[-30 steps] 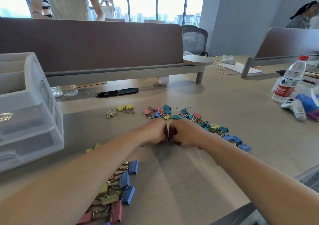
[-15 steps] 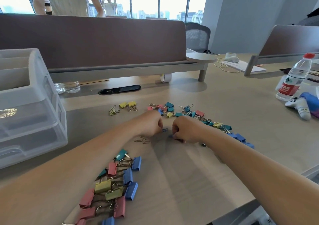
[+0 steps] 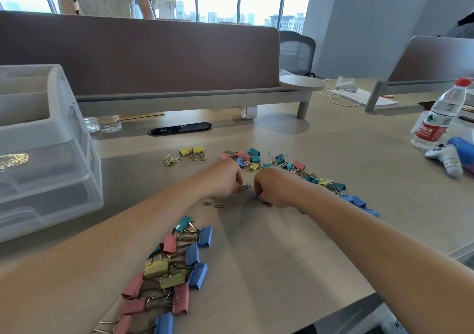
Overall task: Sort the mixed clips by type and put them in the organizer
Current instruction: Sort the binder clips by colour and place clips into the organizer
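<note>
My left hand [image 3: 225,178] and my right hand [image 3: 273,187] are side by side on the table, both with curled fingers. The left pinches a small blue paper clip [image 3: 246,187]; the right pinches something small and blue [image 3: 256,197] against the table. Gold paper clips [image 3: 214,203] lie just below my left hand. A row of mixed small binder clips [image 3: 282,164] runs behind my hands to the right. Large binder clips [image 3: 174,267] are piled under my left forearm. Three yellow binder clips [image 3: 188,154] lie apart. The clear drawer organizer [image 3: 38,149] stands at the left.
A water bottle [image 3: 438,118] and a white game controller [image 3: 446,158] sit at the right. A brown desk divider [image 3: 138,57] closes the back, with a black cable slot [image 3: 180,128] and a tape roll [image 3: 247,112] in front. People stand behind the divider.
My hands have drawn slightly apart and away from me; the blue paper clip now shows between them. The camera tilted, bringing the large binder clip pile into view.
</note>
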Demonstrator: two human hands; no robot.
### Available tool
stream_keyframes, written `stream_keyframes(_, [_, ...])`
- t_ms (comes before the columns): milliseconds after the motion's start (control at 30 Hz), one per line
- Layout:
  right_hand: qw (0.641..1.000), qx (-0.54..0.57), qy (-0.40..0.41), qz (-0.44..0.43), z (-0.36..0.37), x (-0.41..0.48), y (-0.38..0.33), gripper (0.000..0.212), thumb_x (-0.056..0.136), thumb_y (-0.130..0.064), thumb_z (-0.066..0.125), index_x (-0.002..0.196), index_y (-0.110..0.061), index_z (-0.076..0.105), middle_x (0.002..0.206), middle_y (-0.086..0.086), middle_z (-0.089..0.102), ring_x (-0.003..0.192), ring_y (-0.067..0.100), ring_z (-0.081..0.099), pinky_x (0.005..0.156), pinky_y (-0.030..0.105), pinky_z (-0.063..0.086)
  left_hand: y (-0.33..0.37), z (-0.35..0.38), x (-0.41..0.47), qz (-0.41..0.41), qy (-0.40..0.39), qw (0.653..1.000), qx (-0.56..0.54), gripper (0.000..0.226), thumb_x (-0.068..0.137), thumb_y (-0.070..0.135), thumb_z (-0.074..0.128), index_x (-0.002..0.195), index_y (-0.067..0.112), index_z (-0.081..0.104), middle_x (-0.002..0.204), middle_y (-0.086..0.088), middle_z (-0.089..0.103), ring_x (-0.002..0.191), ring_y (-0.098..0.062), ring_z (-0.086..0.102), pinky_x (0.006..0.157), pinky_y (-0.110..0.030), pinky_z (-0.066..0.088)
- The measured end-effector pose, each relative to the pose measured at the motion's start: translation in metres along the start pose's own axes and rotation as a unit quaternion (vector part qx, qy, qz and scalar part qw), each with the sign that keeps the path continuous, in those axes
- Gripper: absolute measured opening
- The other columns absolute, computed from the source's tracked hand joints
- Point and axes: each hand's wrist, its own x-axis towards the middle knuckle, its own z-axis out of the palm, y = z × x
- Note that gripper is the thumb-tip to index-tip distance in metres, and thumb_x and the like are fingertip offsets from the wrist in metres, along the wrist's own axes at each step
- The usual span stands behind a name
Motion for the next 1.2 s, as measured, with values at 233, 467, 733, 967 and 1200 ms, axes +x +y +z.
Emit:
stream_keyframes(233, [0.997, -0.042, -0.070, 0.005, -0.007, 0.003, -0.006, 0.029, 0.099, -0.025, 0.053, 0.109, -0.002, 0.068, 0.101, 0.010, 0.066, 0.081, 0.021, 0.052, 0.059, 0.026, 0.041, -0.001, -0.004, -0.004, 0.000, 0.008, 1.000, 0.015, 0.010, 0.093, 0.017, 0.063, 0.097, 0.011, 0.070, 0.097, -0.002, 0.065, 0.077, -0.012, 0.053, 0.054, -0.017, 0.034])
stream_keyframes(467, [0.998, 0.025, -0.063, 0.017, -0.007, 0.003, -0.006, 0.026, 0.096, -0.024, 0.056, 0.105, -0.004, 0.071, 0.106, 0.011, 0.069, 0.086, 0.023, 0.059, 0.080, 0.034, 0.051, -0.003, -0.003, -0.005, 0.007, 0.015, 1.000, 0.010, 0.007, 0.093, 0.020, 0.065, 0.091, 0.014, 0.067, 0.093, -0.002, 0.064, 0.071, -0.008, 0.051, 0.055, -0.019, 0.034])
stream_keyframes(733, [0.975, 0.211, 0.045, 0.056, -0.008, 0.000, 0.016, 0.020, 0.083, -0.010, 0.066, 0.066, -0.019, 0.064, 0.058, -0.004, 0.069, 0.055, 0.005, 0.061, 0.061, 0.021, 0.046, -0.002, -0.007, -0.010, -0.002, 0.039, 0.999, -0.021, 0.011, 0.092, 0.021, 0.066, 0.090, 0.011, 0.072, 0.078, 0.004, 0.061, 0.070, -0.012, 0.055, 0.055, -0.022, 0.038])
stream_keyframes(967, [0.970, 0.232, 0.072, -0.010, -0.053, -0.012, -0.009, 0.007, 0.082, -0.009, 0.069, 0.075, -0.010, 0.069, 0.064, 0.003, 0.072, 0.059, 0.012, 0.065, 0.073, 0.037, 0.055, -0.003, -0.043, -0.045, -0.009, 0.094, 0.995, -0.032, 0.012, 0.093, 0.019, 0.064, 0.081, 0.017, 0.068, 0.063, 0.005, 0.056, 0.056, -0.007, 0.051, 0.052, -0.023, 0.038])
stream_keyframes(1200, [0.962, 0.226, 0.116, -0.097, -0.112, -0.015, -0.092, 0.005, 0.087, -0.014, 0.069, 0.082, -0.013, 0.069, 0.070, 0.001, 0.073, 0.064, 0.011, 0.069, 0.065, 0.022, 0.054, -0.031, -0.108, -0.116, -0.056, 0.189, 0.980, -0.027, 0.013, 0.093, 0.022, 0.063, 0.087, 0.012, 0.070, 0.065, 0.004, 0.060, 0.056, -0.012, 0.058, 0.053, -0.023, 0.046])
